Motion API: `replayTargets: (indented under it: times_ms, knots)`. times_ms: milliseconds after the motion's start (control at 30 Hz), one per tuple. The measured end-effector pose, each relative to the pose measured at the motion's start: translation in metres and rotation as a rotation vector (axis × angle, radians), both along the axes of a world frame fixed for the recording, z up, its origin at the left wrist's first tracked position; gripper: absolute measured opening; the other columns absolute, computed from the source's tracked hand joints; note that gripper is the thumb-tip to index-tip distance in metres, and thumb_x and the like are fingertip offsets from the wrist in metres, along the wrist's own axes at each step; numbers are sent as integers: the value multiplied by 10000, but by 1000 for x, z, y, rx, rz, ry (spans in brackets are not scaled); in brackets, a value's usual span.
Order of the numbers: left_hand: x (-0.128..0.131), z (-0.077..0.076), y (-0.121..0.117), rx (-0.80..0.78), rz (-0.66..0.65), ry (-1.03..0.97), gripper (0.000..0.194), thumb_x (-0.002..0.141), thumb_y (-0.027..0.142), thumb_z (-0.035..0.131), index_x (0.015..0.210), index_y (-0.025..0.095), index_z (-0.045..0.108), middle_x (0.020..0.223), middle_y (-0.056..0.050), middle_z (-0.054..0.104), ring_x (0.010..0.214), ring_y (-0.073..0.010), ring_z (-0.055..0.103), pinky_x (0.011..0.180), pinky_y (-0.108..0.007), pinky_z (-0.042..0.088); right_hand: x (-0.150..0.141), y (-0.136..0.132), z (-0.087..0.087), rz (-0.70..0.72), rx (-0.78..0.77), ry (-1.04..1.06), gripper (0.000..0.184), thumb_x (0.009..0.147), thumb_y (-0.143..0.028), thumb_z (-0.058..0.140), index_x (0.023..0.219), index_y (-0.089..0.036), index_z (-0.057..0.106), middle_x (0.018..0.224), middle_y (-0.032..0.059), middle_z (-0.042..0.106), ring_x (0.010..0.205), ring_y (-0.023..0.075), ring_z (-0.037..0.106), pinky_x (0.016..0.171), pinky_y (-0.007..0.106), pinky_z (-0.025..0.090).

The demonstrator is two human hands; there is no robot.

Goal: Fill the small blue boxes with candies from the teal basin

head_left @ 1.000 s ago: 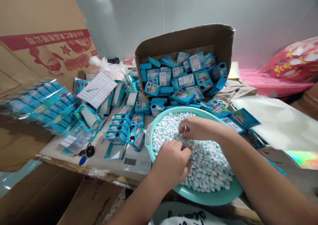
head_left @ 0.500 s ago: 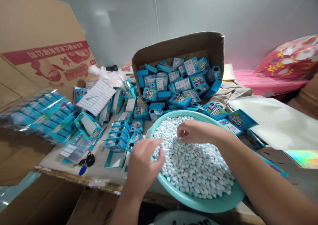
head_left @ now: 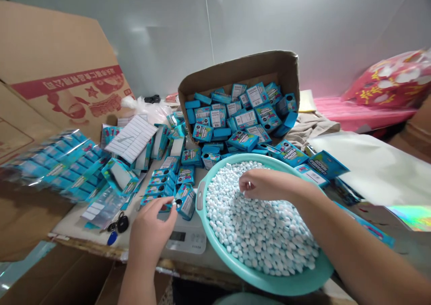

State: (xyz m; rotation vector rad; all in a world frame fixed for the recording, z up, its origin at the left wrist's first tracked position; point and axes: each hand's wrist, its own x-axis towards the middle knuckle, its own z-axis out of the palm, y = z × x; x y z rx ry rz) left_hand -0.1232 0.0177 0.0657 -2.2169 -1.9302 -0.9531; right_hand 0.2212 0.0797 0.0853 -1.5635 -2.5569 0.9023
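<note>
Big words on the small blue cardboard boxes (head_left: 291,153) say "CARAMELO", and the word under it looks like "MACIZO"; some of these boxes lie in the open brown cardboard carton (head_left: 239,69), and others lie outside it. The tall brown cardboard box with red pictures (head_left: 72,89) has a red band with Chinese writing that is upside down, and its last part reads "有限公司". The small print and striped codes on the blue boxes' white labels, and the screen and tiny letters on the flat white scale (head_left: 193,241), are too small or blurry to read.
</note>
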Motion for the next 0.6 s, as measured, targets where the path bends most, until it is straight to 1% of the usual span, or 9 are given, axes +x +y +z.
replayTargets:
  times_ms: [167,267,367,433,500,600]
  knots:
    - [1,1,3,-60,-60,-37,190,897,366,607,900,254,760,994,-27,765,929,-228,705,862,-338,532,0,0,3,-7,-7,-7,136,828,-152,644,921,-223,713,948,0,718,807,192,634,646,280,395]
    - [-2,0,4,-66,-69,-37,217,918,369,590,905,248,769,995,-38,767,941,-233,705,873,-346,533,-1,-1,4,-1,-15,-7,149,829,-143,634,926,-222,714,938,0,719,813,191,640,655,276,401]
    - [-1,0,2,-10,-53,-38,210,926,367,607,957,235,767,1029,-45,760,978,-234,698,886,-344,528,-1,0,3,-1,-17,-9,153,826,-137,635,922,-223,717,915,0,718,803,188,641,651,272,401]
    - [6,3,-1,44,-56,-95,193,932,354,632,1008,228,756,1030,-40,754,959,-218,694,858,-321,535,0,0,3,-2,-23,-3,140,831,-156,656,933,-226,722,914,-2,719,797,186,641,646,270,400]
    - [19,6,-5,65,-133,-169,167,944,320,647,1046,231,744,1016,-29,749,925,-194,691,848,-299,538,0,1,3,4,-34,-5,125,839,-206,699,959,-229,728,928,-1,719,797,188,642,641,270,403]
    - [48,6,-14,-15,-386,-190,131,966,252,633,1054,236,729,1021,-25,740,959,-176,682,901,-297,525,-1,2,3,21,-49,-24,187,827,-277,773,1006,-236,738,958,0,714,811,193,642,638,273,406]
